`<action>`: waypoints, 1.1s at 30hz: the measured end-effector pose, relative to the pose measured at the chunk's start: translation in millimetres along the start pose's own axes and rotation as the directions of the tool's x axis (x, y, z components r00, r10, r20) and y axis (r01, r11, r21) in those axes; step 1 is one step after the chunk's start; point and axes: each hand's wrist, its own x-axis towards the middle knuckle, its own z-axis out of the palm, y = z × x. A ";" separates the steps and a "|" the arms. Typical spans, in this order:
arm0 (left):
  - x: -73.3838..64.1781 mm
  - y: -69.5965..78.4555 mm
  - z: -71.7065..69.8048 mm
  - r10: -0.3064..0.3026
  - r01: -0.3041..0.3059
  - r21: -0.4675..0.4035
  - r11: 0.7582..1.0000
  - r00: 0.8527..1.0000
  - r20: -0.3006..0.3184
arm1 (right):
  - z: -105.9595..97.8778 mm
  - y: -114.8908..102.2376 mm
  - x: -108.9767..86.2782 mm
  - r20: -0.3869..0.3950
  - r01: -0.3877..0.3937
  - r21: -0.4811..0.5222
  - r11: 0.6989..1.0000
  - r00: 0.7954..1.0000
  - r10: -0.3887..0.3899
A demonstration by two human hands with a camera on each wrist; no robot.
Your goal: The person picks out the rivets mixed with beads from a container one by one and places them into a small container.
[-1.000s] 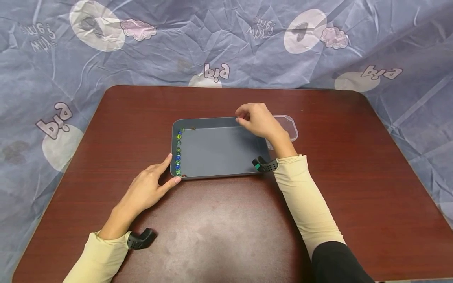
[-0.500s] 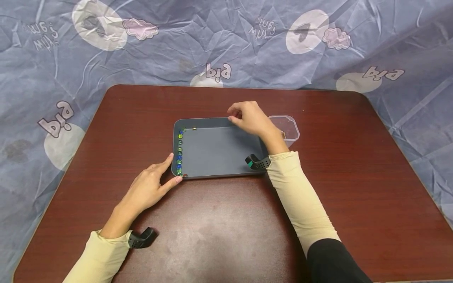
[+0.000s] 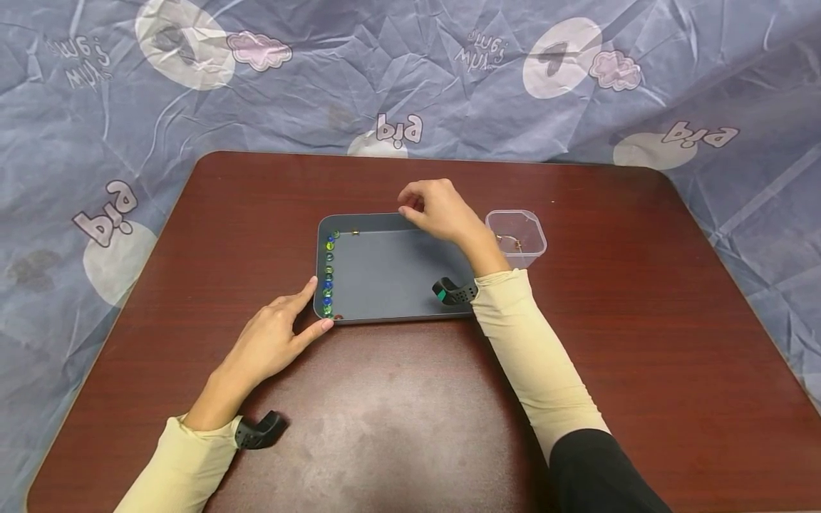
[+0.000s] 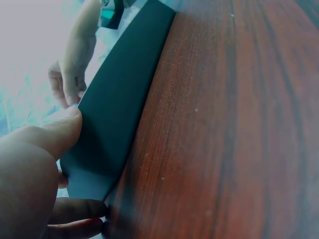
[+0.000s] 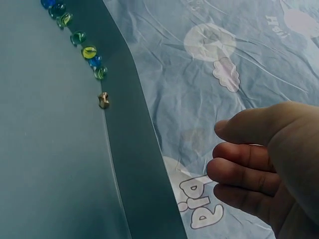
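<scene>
My left hand holds the near left corner of a shallow dark grey tray, thumb at the near rim and index finger along the left side. In the left wrist view the thumb bears on the rim, with lower fingers at the base. A line of blue, green and yellow glass marbles runs inside the tray's left wall. A small brassy, waisted piece lies by the far wall. My right hand hovers over the far rim, fingers loosely bent, nothing between them.
Right of the tray stands a clear plastic container with several small golden pieces inside. A reddish-brown bit lies in the tray's near left corner. Patterned cloth hangs behind the dark red wooden table.
My right hand has moved left along the tray's far rim, uncovering the clear container. My left hand keeps its place at the corner.
</scene>
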 end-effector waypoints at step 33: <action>0.5 -4.2 0.2 0.016 -0.016 -0.012 1.000 1.000 -0.008 | 47.8 -27.5 31.8 0.308 0.018 -0.072 0.997 0.951 0.005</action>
